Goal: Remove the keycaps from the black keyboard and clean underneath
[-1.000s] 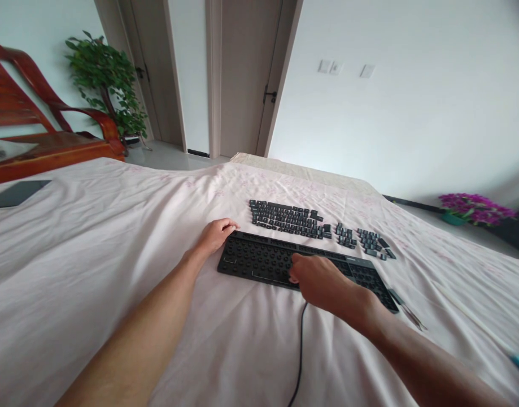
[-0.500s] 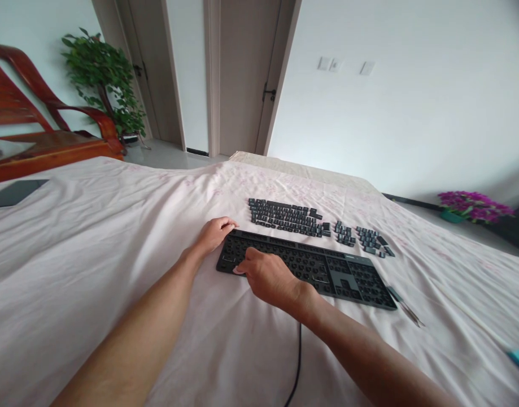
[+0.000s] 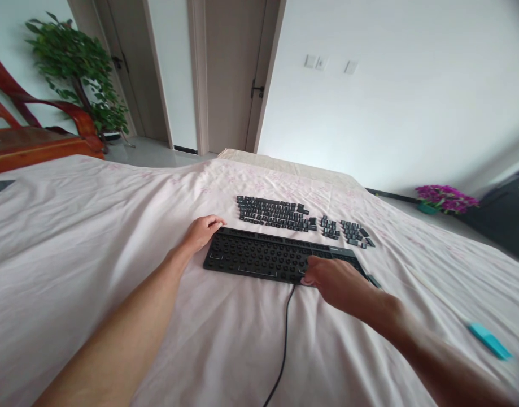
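Note:
A black keyboard (image 3: 259, 257) with its keycaps taken off lies on a pale pink sheet (image 3: 94, 226). Rows of loose black keycaps (image 3: 271, 213) are laid out just behind it. My left hand (image 3: 200, 232) rests on the keyboard's far left corner, fingers together and curled over the edge. My right hand (image 3: 335, 282) is at the front edge of the keyboard's right half, fingers bent. A small pink bit shows under its fingertips; I cannot name it. The keyboard's black cable (image 3: 282, 339) runs toward me.
A teal object (image 3: 490, 341) lies on the sheet at the right. A small dark tool (image 3: 374, 281) peeks out by the keyboard's right end. A wooden chair (image 3: 39, 141) and green plant (image 3: 73, 56) stand at left; purple flowers (image 3: 445, 198) sit on the floor at right.
My right hand went from the keyboard's middle to its left end, then back to the right half. My left hand stayed on the corner. The view shifted rightward.

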### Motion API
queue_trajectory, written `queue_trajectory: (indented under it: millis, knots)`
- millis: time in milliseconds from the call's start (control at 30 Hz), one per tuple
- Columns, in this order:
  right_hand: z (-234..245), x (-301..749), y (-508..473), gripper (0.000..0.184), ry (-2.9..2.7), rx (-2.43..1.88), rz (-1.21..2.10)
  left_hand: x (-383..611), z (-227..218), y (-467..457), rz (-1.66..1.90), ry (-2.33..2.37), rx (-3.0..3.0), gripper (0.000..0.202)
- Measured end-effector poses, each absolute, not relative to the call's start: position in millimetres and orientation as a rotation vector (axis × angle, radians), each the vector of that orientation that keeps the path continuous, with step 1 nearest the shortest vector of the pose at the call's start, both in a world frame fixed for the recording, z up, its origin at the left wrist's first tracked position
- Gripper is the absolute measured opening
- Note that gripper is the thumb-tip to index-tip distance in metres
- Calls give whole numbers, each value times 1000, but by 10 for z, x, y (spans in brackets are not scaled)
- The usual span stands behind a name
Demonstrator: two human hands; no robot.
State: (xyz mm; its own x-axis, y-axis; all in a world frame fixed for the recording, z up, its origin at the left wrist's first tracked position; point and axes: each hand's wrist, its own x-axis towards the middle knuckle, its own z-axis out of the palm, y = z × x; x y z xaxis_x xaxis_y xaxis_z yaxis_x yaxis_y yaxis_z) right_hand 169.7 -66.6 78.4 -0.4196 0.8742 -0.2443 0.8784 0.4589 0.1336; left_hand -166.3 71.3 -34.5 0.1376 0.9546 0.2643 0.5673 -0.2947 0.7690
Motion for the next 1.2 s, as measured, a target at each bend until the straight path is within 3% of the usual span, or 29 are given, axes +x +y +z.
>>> queue_trajectory:
  millis: [267,567,933,1200]
  knots:
    - [756,1612,-723,46,2548,1578,-45,-1667,-364,726,1017,1471,1936,31]
    - [814,1846,-727,36,2388,1610,-35,-1685,-396,747,1023,1459,1940,31]
    - [608,1421,-590,44,2621,1610,-134,-1687,-394,748,996,1477,1952,30]
    - [833,1849,-553,34,2400,1635,-105,-1681,-380,740,1002,1487,1945,30]
